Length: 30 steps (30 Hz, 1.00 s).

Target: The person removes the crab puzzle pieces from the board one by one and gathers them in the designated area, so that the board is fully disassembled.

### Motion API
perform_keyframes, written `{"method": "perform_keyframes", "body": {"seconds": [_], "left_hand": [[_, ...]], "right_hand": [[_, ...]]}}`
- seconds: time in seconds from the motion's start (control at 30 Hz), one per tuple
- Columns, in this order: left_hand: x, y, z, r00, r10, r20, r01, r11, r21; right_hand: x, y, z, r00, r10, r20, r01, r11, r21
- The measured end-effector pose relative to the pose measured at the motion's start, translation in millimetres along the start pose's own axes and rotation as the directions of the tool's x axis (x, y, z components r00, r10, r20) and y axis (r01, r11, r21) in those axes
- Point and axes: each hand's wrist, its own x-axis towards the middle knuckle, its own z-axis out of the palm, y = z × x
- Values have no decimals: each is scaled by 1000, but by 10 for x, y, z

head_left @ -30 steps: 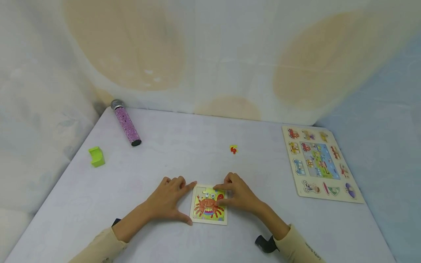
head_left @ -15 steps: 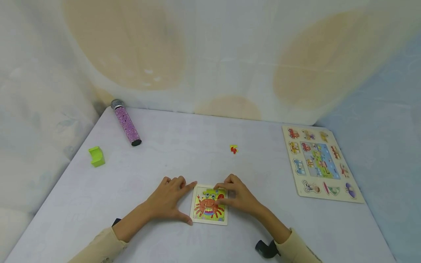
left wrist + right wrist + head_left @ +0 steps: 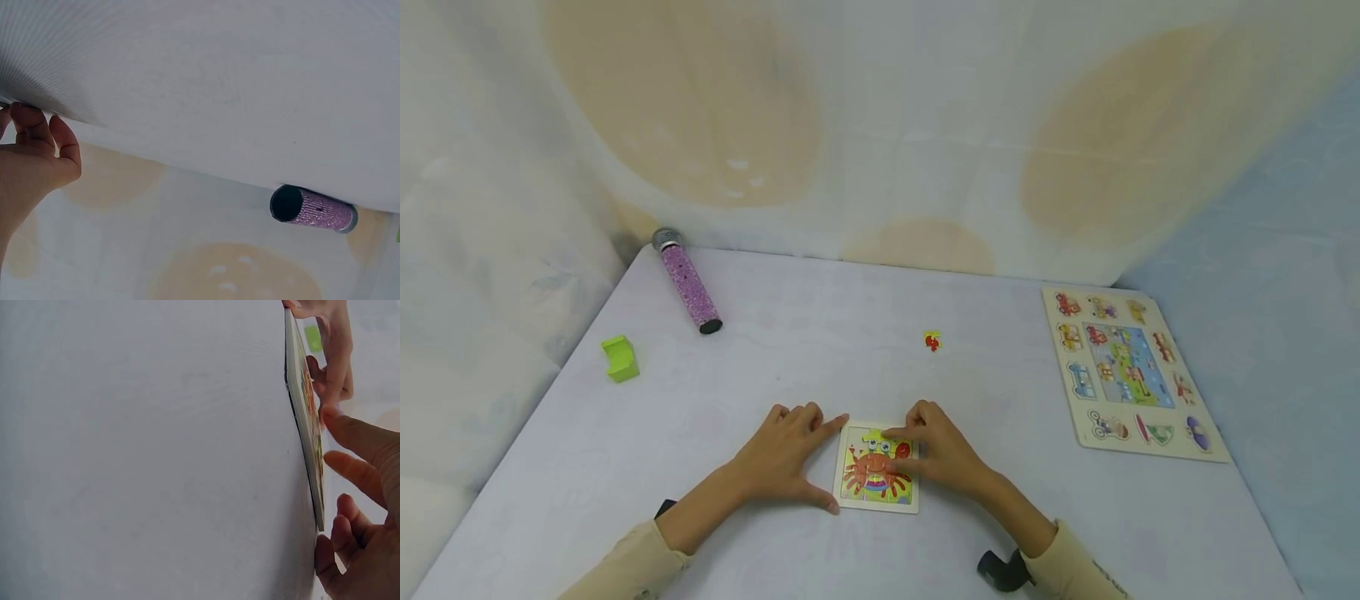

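Observation:
A small square crab jigsaw puzzle in a pale wooden frame lies on the table, front and centre. My left hand rests at its left side, thumb at the lower corner and index finger at the upper one. Over the puzzle's right part, my right hand touches the picture with thumb and index fingertips set apart. No piece is visible between them in the right wrist view, where the right hand shows beside the board's edge. A loose red-and-yellow puzzle piece lies farther back.
A large wooden vehicle puzzle board lies at the right edge. Back left lies a purple glittery microphone, with a bright green curved block nearer. Patterned cloth hangs behind the table.
My right hand has shifted slightly left over the puzzle, its fingertips still on the picture. The left hand, the frame and the loose piece stay where they were.

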Motion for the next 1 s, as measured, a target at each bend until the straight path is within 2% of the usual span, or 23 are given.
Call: {"method": "perform_keyframes", "body": {"seconds": [0.23, 0.43, 0.57, 0.83, 1.0], "left_hand": [[-4, 2, -5, 1000, -8, 18, 8, 1000, 10], [-15, 3, -6, 1000, -13, 18, 13, 1000, 25], [-19, 3, -12, 1000, -14, 18, 13, 1000, 24], [-11, 0, -16, 1000, -11, 11, 11, 1000, 9], [-10, 6, -10, 1000, -6, 12, 6, 1000, -6]], "right_hand": [[-49, -34, 0, 999, 26, -45, -27, 999, -23], [-97, -95, 19, 996, 77, -44, -77, 997, -4], [-96, -124, 33, 996, 82, -41, -82, 997, -2], [103, -128, 1, 997, -41, 70, 48, 994, -96], [251, -67, -57, 982, -71, 175, 82, 995, -62]]}}
